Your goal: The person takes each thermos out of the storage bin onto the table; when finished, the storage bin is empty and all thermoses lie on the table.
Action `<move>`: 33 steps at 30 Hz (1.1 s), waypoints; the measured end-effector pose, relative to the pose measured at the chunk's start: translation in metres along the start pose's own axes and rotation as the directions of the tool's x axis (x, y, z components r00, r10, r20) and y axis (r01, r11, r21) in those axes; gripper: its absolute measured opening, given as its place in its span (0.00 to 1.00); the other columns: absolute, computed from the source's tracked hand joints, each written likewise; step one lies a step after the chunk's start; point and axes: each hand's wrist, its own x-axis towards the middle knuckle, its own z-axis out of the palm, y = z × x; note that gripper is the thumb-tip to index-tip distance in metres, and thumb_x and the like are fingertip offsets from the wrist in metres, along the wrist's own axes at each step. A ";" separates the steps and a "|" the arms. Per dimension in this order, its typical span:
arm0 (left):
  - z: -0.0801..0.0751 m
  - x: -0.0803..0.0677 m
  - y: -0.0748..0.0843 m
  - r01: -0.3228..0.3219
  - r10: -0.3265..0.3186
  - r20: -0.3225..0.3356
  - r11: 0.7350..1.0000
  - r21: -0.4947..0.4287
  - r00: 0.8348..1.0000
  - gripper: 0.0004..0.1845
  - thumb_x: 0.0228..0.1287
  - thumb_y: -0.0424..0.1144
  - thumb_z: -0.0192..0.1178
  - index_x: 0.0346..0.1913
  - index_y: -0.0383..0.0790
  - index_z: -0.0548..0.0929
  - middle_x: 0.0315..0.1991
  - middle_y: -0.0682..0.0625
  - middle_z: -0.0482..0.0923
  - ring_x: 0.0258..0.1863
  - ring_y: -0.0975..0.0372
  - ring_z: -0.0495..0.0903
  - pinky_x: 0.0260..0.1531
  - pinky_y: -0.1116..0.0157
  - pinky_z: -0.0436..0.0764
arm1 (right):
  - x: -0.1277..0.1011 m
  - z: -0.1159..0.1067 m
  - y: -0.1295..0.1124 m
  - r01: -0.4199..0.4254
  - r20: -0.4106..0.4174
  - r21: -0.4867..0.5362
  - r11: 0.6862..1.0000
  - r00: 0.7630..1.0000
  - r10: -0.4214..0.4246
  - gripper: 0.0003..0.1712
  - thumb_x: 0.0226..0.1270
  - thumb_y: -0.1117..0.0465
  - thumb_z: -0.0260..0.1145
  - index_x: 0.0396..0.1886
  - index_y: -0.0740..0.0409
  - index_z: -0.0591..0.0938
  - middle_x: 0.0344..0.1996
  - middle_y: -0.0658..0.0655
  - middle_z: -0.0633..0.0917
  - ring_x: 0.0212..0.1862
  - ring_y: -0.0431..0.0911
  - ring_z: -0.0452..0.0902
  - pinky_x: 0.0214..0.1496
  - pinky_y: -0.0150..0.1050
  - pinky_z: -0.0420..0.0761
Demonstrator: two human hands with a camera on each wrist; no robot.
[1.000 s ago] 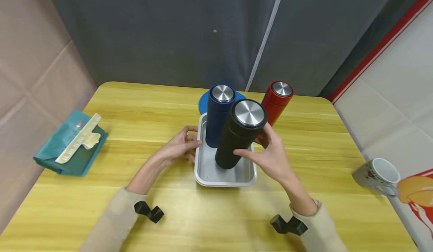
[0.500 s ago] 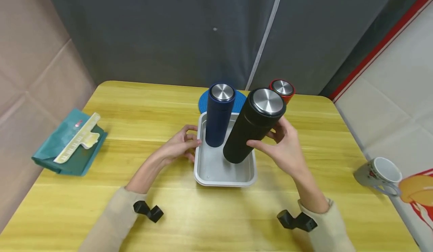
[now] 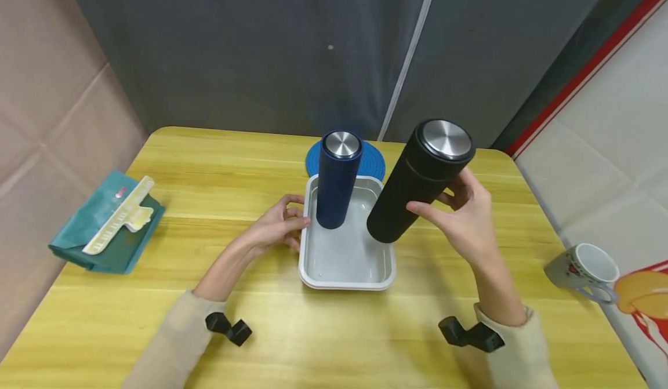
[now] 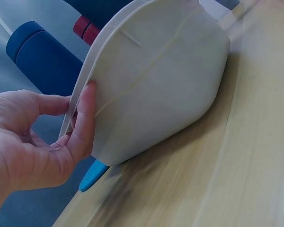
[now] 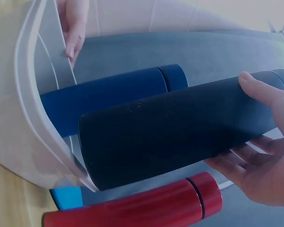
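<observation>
My right hand (image 3: 464, 221) grips a black thermos (image 3: 412, 186) with a steel-topped lid, thumb on the near side. The thermos leans right, its base at the right rim of a whitish rectangular plastic tub (image 3: 344, 286). Standing upright in the tub is a dark blue thermos (image 3: 339, 195). With thumb and fingers my left hand (image 3: 282, 221) pinches the tub's left rim; the left wrist view shows the fingers against the outer wall (image 4: 156, 90). A red thermos (image 5: 146, 208) shows in the right wrist view, hidden behind the black one in the head view.
A round blue mat (image 3: 372, 162) lies behind the tub on the wooden table (image 3: 250, 168). A teal pouch with a cream clip (image 3: 120, 218) lies at the left. Near the right edge stands a patterned mug (image 3: 581, 270). A grey curtain (image 3: 235, 53) hangs behind the table.
My right hand has lifted the black thermos out of the tub and carried it right, tilting it. It now covers the red thermos in the head view. My left hand has stayed at the rim.
</observation>
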 end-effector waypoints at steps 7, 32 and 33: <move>0.002 0.000 0.000 0.002 -0.002 0.008 1.000 0.007 1.000 0.30 0.68 0.28 0.56 0.67 0.40 0.53 0.45 0.37 0.72 0.28 0.54 0.79 0.22 0.62 0.84 | 0.001 -0.015 0.005 0.031 -0.050 0.111 0.993 0.998 -0.025 0.37 0.43 0.80 0.75 0.58 0.64 0.77 0.47 0.59 0.80 0.45 0.49 0.77 0.48 0.30 0.81; 0.001 0.000 0.000 0.001 -0.001 0.001 1.000 0.022 1.000 0.30 0.69 0.29 0.55 0.68 0.40 0.53 0.50 0.30 0.70 0.29 0.53 0.80 0.23 0.61 0.84 | -0.005 -0.045 0.031 -0.092 -0.154 -0.091 0.992 0.985 0.078 0.36 0.46 0.79 0.74 0.58 0.59 0.77 0.46 0.57 0.80 0.46 0.47 0.77 0.44 0.26 0.80; 0.001 0.000 -0.001 -0.001 0.001 0.003 1.000 0.022 1.000 0.30 0.69 0.29 0.55 0.68 0.40 0.53 0.50 0.29 0.70 0.29 0.53 0.80 0.23 0.61 0.84 | -0.005 -0.046 0.033 -0.098 -0.158 -0.103 0.990 0.984 0.081 0.36 0.46 0.79 0.74 0.58 0.59 0.77 0.46 0.56 0.80 0.46 0.47 0.77 0.43 0.26 0.80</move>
